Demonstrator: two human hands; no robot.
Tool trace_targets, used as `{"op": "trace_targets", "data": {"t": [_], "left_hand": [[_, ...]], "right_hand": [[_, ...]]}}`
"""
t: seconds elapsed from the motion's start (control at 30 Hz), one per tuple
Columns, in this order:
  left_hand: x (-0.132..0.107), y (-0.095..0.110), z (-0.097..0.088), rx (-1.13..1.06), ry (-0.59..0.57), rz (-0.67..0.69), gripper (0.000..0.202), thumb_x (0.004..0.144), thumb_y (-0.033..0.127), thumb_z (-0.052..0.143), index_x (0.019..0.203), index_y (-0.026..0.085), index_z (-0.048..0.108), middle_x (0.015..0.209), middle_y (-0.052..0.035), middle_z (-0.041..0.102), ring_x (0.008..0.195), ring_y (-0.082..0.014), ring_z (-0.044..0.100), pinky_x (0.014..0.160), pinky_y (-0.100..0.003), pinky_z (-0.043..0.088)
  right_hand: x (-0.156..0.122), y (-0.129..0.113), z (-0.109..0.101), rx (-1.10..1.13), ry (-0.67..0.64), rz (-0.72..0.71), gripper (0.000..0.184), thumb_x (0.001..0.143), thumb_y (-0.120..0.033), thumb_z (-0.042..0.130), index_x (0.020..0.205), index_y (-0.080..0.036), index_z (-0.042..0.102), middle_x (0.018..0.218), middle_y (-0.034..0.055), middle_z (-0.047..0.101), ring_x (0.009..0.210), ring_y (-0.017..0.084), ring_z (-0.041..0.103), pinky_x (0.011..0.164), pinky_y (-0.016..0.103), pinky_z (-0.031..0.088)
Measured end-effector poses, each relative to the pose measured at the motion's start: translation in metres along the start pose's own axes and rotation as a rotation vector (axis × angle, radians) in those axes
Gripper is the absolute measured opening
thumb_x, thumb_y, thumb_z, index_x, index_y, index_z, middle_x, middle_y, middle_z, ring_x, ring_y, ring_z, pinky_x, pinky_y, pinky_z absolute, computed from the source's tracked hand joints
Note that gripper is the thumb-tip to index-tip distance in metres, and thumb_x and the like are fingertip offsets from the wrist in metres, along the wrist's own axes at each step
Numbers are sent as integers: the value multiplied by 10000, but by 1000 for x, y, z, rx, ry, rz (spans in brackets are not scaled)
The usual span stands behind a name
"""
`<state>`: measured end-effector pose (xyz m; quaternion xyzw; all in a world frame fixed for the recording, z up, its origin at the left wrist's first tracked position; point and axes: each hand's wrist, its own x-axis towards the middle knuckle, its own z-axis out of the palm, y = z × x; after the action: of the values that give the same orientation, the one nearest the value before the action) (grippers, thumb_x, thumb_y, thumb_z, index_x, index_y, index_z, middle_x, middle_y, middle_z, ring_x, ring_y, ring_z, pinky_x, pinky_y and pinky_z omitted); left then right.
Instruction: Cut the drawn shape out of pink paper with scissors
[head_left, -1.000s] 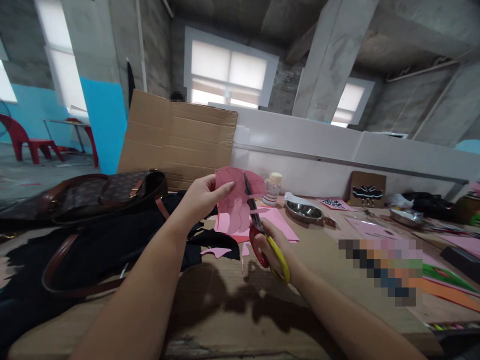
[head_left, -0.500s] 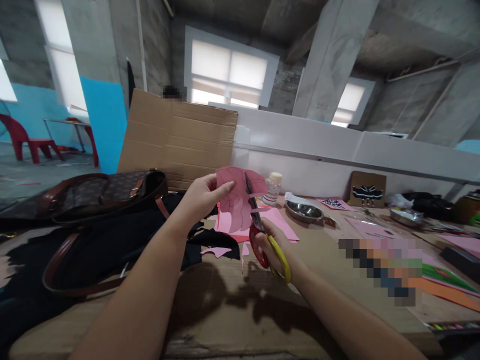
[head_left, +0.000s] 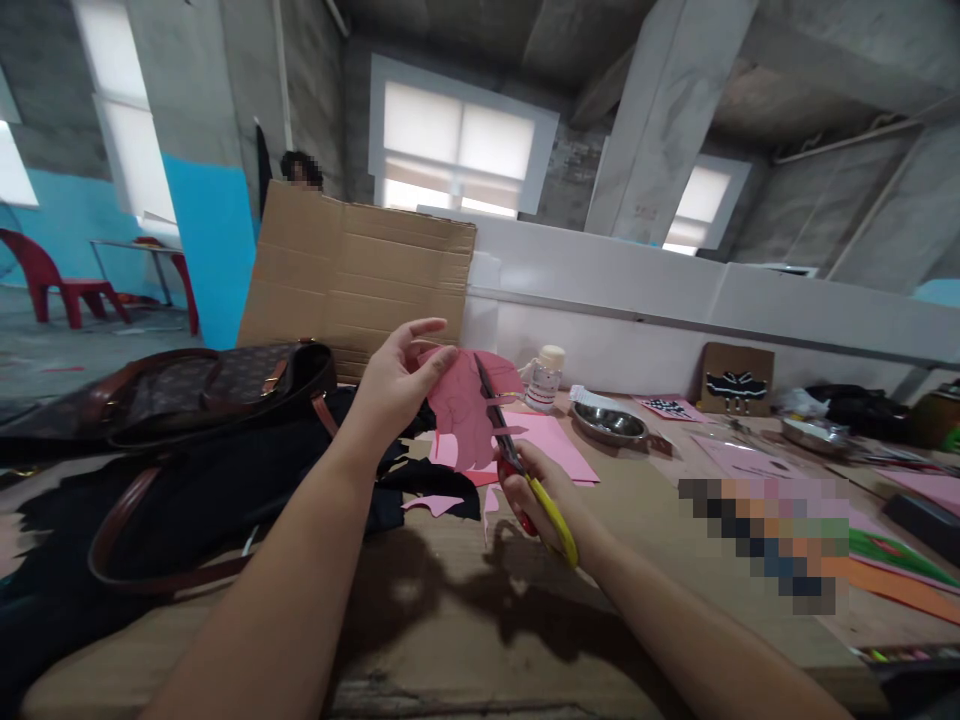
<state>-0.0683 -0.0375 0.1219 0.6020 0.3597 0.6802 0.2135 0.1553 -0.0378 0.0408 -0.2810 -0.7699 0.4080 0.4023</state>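
Between the thumb and fingers of my left hand is a pink sheet of paper with drawn lines and a wavy, partly cut edge. My right hand is wrapped round the handles of scissors, one yellow and one red. The dark blades point up and away, lying against the right part of the sheet. Below the held sheet, more pink paper lies on the table, with pink scraps and a torn black piece nearer to me.
A brown handbag and black cloth cover the left side. Behind stand a cardboard panel and a white-capped bottle. A metal bowl and craft papers lie to the right. A person's head shows above the panel.
My left hand and the pink sheet have shifted slightly left, its fingers lifted more. The scissors have turned, and their red handle is now mostly hidden. The person's head behind the panel moved left.
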Motion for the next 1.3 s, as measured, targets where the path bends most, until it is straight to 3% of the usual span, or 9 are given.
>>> {"op": "trace_targets", "data": {"t": [0.17,0.33,0.43,0.6,0.73,0.87,1.07,1.3], "left_hand": [[-1,-2,2,-43,-71,-58,415,746,469,799,1002,156,708,937,-58,746,821,-162,666,747,-248,519],[-3,0,3,8,-197,-163,414,772,559,741,901,166,723,830,-49,743,707,-161,651,669,-261,516],[-3,3,3,56,-209,-178,413,766,575,734,823,166,715,749,-24,704,658,-148,610,628,-244,478],[-3,1,3,100,-277,-169,421,763,585,726,782,165,710,699,-2,633,633,-131,528,581,-228,401],[-4,-3,3,76,-343,-194,407,783,575,719,795,168,707,717,4,617,649,-122,511,581,-218,379],[-5,0,4,55,-325,-172,397,795,569,711,781,173,698,700,14,601,622,-109,492,567,-210,368],[-5,3,4,55,-227,-144,371,771,530,752,864,173,716,773,-8,681,676,-131,579,621,-219,440],[-4,5,1,109,-182,-144,349,725,469,798,852,155,715,778,-24,716,701,-149,623,634,-226,462]], "right_hand": [[2,6,0,27,9,26,472,860,-683,561,948,-223,506,584,-76,425,403,83,355,381,209,305],[5,-1,0,22,12,24,581,830,-780,504,942,-211,535,564,-44,473,420,107,403,377,224,322],[3,-4,-1,-1,-41,-12,585,867,-786,438,909,-210,537,560,-35,465,430,108,388,384,228,305],[1,0,-2,42,-97,-105,609,929,-720,427,1190,-176,504,625,-47,486,461,100,408,448,231,328],[1,6,-3,60,-104,-132,629,933,-713,439,1242,-168,499,664,-39,500,475,95,425,463,232,336],[1,7,-4,33,-100,-104,610,941,-706,426,1236,-178,512,664,-36,493,481,99,407,470,240,340],[2,-2,-2,-47,-77,-53,514,915,-720,446,848,-212,482,651,-29,464,504,104,406,462,241,334],[3,5,-1,-27,-68,-44,362,944,-565,523,946,-205,497,688,-42,462,526,90,408,461,206,340]]}}
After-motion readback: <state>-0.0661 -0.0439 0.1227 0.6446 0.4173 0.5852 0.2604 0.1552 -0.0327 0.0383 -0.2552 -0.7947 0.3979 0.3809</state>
